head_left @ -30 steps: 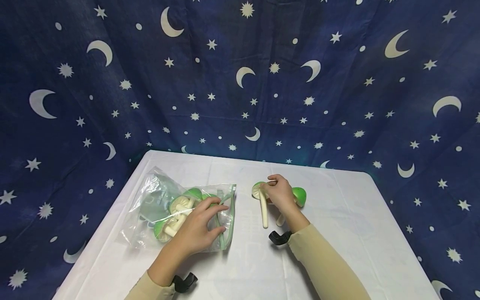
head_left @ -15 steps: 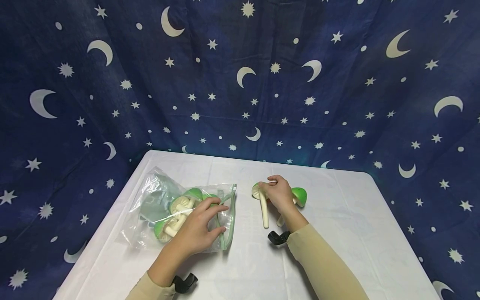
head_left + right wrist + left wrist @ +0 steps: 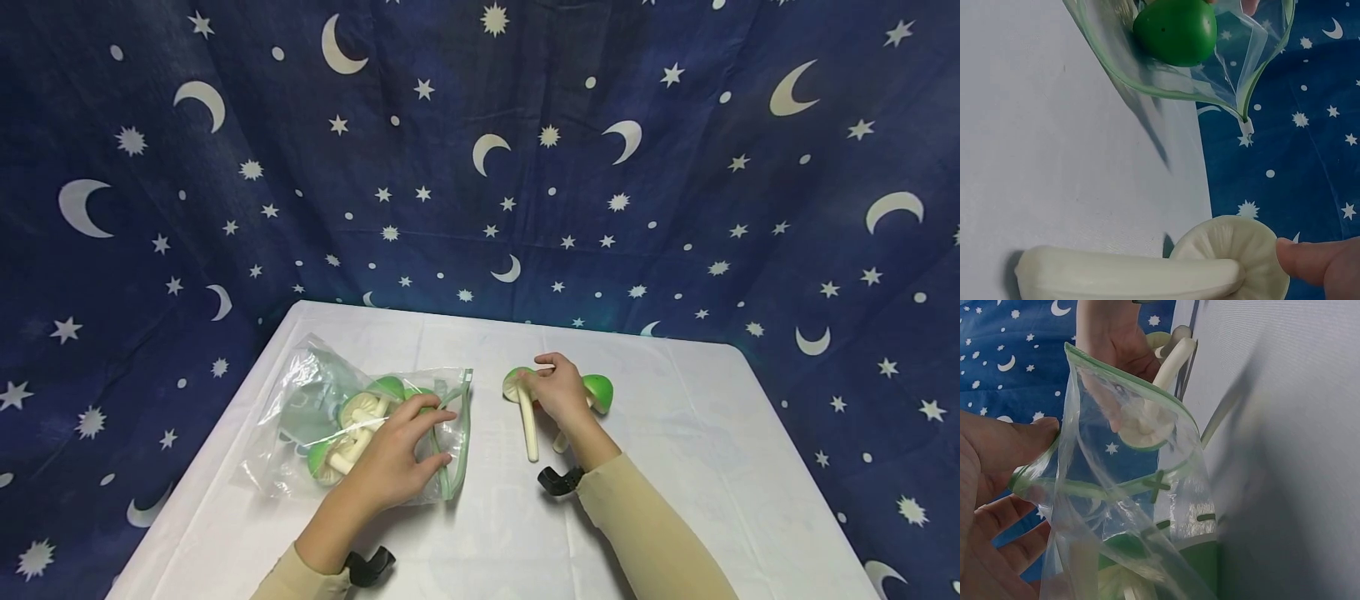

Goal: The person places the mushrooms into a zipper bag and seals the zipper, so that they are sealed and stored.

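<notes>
My left hand (image 3: 408,450) grips the mouth of a clear zip bag (image 3: 1135,487), whose green-edged rim lies between thumb and fingers in the left wrist view. Inside the bag are several toy mushrooms (image 3: 326,462) with green caps and cream stems. To the right, my right hand (image 3: 558,392) pinches the cap of another toy mushroom (image 3: 528,425), its stem pointing toward me. The right wrist view shows the thumb (image 3: 1310,259) on the edge of that cap's pale underside. A further green-capped mushroom (image 3: 598,393) lies beside the right hand, partly hidden by the wrist.
A white cloth covers the table (image 3: 675,467). Behind it hangs a dark blue curtain (image 3: 442,250) with moons and stars. Black camera mounts (image 3: 561,479) sit at both wrists. The bag's mouth faces right, toward the right hand.
My right hand and the mushroom it pinches have shifted very slightly toward me. The left hand and the bag stay where they were.
</notes>
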`<action>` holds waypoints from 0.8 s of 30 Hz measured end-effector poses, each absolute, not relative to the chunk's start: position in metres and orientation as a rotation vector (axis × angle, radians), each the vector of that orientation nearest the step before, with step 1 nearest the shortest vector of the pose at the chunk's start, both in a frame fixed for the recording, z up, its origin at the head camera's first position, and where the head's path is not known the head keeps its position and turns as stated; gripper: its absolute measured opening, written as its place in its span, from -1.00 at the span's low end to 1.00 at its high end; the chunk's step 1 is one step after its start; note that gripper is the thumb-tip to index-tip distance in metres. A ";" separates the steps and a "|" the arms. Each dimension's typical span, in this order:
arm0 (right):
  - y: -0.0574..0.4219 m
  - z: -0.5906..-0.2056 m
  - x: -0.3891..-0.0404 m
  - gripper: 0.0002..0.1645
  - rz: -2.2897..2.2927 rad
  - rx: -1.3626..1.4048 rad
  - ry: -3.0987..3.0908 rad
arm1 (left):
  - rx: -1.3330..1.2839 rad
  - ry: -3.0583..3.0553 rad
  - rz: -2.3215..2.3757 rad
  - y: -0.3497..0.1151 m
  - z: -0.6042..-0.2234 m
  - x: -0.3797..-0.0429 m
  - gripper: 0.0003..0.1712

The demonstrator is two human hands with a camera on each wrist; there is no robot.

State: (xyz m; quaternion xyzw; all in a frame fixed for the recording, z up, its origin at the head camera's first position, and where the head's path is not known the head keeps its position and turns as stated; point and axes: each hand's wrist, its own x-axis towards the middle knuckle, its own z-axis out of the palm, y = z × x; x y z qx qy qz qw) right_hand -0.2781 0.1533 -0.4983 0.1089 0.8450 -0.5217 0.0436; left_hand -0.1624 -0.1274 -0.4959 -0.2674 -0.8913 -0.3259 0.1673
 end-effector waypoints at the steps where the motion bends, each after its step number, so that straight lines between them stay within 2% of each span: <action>1: 0.153 -0.498 -0.277 -0.29 -1.606 0.331 2.573 | -0.761 -2.537 -0.924 -0.127 -0.496 -0.163 -0.29; 24: 0.136 -0.493 -0.241 -0.33 -1.843 0.211 2.416 | -0.756 -2.558 -0.927 -0.126 -0.493 -0.160 -0.31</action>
